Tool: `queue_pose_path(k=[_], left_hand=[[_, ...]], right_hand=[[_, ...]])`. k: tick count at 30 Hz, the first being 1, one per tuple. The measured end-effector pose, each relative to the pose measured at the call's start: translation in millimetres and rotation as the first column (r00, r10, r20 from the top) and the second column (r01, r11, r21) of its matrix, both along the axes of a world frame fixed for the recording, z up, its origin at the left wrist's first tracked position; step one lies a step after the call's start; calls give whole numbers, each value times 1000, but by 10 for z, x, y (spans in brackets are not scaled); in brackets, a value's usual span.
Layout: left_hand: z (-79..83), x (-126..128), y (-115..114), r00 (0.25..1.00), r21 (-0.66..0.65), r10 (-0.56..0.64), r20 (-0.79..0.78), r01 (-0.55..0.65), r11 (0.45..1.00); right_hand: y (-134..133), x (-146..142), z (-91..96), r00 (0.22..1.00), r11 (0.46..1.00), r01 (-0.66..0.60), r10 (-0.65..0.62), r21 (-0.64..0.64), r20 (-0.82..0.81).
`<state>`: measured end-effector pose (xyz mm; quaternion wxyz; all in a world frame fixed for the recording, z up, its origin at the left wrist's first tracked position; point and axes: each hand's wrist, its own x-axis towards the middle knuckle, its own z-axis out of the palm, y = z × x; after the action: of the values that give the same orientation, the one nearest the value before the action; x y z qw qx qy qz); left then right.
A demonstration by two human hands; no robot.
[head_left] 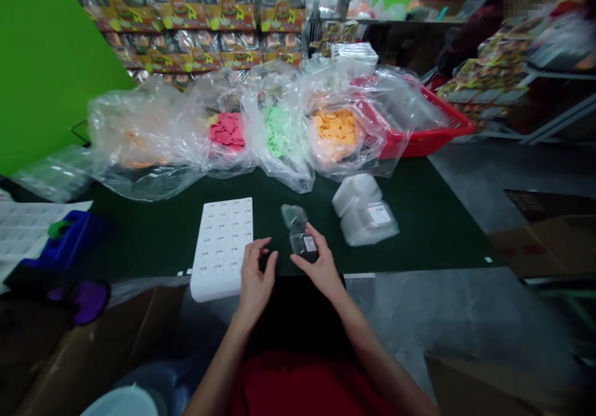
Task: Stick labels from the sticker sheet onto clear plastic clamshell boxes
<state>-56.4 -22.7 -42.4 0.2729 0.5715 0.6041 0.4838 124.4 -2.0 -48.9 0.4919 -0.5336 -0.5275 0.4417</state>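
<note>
A small clear plastic clamshell box (pixel 305 245) stands near the table's front edge with its lid (pixel 294 216) folded back. A white label is on its near part. My right hand (pixel 321 266) grips the box between thumb and fingers. Beside it, my left hand (pixel 257 273) is open, thumb and fingers curved apart, with nothing seen in it. That hand is right by the edge of a white sheet of printed labels (pixel 223 242). To the right sit stacked clear clamshell boxes (pixel 367 217), the front one bearing a label.
Along the back of the green table (pixel 442 236) lie clear bags of pink pieces (pixel 227 131), green pieces (pixel 278 133) and orange pieces (pixel 336 127). A red basket (pixel 423 143) stands at back right, a blue tape dispenser (pixel 65 242) at left. Packed display boxes (pixel 228 15) rise behind.
</note>
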Motion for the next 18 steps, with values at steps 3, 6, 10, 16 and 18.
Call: queue_pose_path(k=[3, 6, 10, 16, 18], left_hand=[[41, 172, 94, 938, -167, -95, 332, 158, 973], [123, 219, 156, 782, -273, -42, 622, 267, 924], [218, 131, 159, 771, -290, 33, 636, 199, 936], [67, 60, 275, 839, -333, 88, 537, 115, 936], [-28, 84, 338, 860, -331, 74, 505, 113, 937]], right_hand=[[18, -3, -18, 984, 994, -67, 51, -88, -173], [-8, -29, -24, 910, 969, -145, 51, -201, -412], [-90, 68, 172, 863, 965, -106, -30, -239, -505], [-83, 667, 916, 947, 953, 100, -179, 286, 267], [30, 928, 1032, 786, 911, 131, -336, 392, 518]])
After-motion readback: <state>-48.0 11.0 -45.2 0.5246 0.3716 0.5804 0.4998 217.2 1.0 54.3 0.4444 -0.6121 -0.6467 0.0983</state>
